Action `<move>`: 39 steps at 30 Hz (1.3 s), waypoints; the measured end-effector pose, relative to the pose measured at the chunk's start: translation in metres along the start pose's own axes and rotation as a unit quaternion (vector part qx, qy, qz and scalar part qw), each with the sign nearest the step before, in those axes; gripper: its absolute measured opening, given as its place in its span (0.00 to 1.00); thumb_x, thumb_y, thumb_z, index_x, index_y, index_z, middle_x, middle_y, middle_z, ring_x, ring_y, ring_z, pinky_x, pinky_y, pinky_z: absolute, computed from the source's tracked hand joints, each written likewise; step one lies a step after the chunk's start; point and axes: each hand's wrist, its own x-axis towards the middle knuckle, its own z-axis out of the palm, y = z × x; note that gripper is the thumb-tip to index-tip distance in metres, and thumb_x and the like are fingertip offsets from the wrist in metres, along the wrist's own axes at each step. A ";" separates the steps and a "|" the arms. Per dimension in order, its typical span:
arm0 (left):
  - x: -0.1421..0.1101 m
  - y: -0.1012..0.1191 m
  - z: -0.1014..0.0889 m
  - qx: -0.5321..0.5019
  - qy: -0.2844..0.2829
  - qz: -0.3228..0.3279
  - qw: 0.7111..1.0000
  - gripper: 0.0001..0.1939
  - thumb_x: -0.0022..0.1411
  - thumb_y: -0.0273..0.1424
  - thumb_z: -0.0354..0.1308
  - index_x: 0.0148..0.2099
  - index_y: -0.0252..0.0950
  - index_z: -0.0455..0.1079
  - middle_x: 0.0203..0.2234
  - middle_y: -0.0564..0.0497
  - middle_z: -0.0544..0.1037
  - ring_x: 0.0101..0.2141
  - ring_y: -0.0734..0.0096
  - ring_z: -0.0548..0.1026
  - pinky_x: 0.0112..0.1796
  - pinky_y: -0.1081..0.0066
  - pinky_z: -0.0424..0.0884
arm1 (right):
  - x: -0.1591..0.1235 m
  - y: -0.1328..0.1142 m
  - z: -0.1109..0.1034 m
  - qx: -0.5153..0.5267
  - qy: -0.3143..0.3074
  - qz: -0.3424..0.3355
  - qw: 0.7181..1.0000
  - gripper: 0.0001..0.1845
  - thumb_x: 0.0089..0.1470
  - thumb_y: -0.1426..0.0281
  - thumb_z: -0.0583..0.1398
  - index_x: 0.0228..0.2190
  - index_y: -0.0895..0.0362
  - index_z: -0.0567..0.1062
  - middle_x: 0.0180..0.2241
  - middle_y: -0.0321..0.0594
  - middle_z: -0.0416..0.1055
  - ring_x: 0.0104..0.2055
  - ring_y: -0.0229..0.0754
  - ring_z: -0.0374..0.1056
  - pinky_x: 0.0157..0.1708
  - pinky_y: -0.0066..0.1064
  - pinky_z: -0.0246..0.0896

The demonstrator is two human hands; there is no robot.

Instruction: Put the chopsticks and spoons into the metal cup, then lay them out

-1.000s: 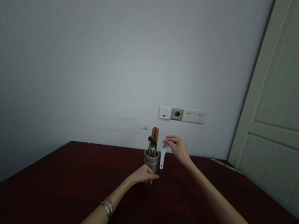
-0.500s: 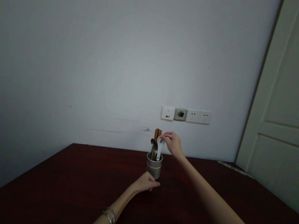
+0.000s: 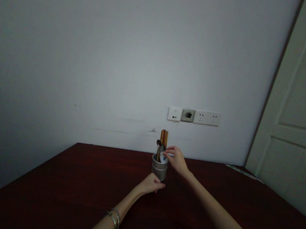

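Note:
A grey metal cup stands upright on the dark red table, holding several wooden chopsticks and metal spoons. By its bowl, my right hand pinches a white ceramic spoon with blue marks. The spoon's handle is down inside the cup, hidden by the wall, and its bowl is at the rim. Just in front of the cup's base is my left hand, low over the table with fingers curled closed. I see nothing in it, and contact with the cup cannot be made out.
The dark red table runs back to a pale wall. Sockets and switches sit on the wall behind the cup. A flat, light strip lies at the table's back right, near a white panelled door.
My right hand has lowered the white spoon, so its handle has gone from above the rim into the cup. My left hand stays by the cup's base. The view has shifted slightly.

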 end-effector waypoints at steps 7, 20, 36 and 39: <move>0.002 -0.004 0.001 -0.001 0.006 0.011 1.000 0.22 0.50 0.42 0.52 0.12 0.33 0.58 0.07 0.58 0.58 0.13 0.82 0.54 0.19 0.75 0.50 | -0.005 0.005 0.004 0.002 -0.026 0.001 1.000 0.11 0.49 0.65 0.56 0.26 0.57 0.77 0.35 0.43 0.66 0.40 0.43 0.62 0.42 0.35 0.56; 0.004 -0.005 0.001 -0.006 0.000 0.024 1.000 0.22 0.51 0.41 0.51 0.12 0.33 0.57 0.07 0.58 0.58 0.13 0.82 0.54 0.20 0.75 0.51 | -0.007 0.008 0.004 0.034 -0.036 0.002 0.999 0.14 0.49 0.62 0.56 0.29 0.57 0.76 0.34 0.43 0.66 0.37 0.41 0.64 0.40 0.33 0.59; 0.004 -0.007 0.002 -0.001 0.009 0.025 1.000 0.21 0.50 0.41 0.51 0.13 0.33 0.58 0.07 0.58 0.58 0.13 0.82 0.54 0.19 0.75 0.49 | -0.009 0.006 -0.004 0.027 -0.055 -0.006 0.998 0.13 0.49 0.62 0.56 0.31 0.57 0.75 0.34 0.42 0.67 0.37 0.40 0.64 0.40 0.32 0.59; 0.004 -0.007 0.002 0.002 0.008 0.023 1.000 0.21 0.50 0.41 0.51 0.13 0.33 0.58 0.08 0.58 0.58 0.13 0.82 0.54 0.19 0.76 0.49 | -0.007 0.005 -0.012 0.025 -0.046 -0.018 0.998 0.13 0.49 0.63 0.56 0.31 0.57 0.75 0.34 0.42 0.67 0.37 0.41 0.64 0.40 0.33 0.60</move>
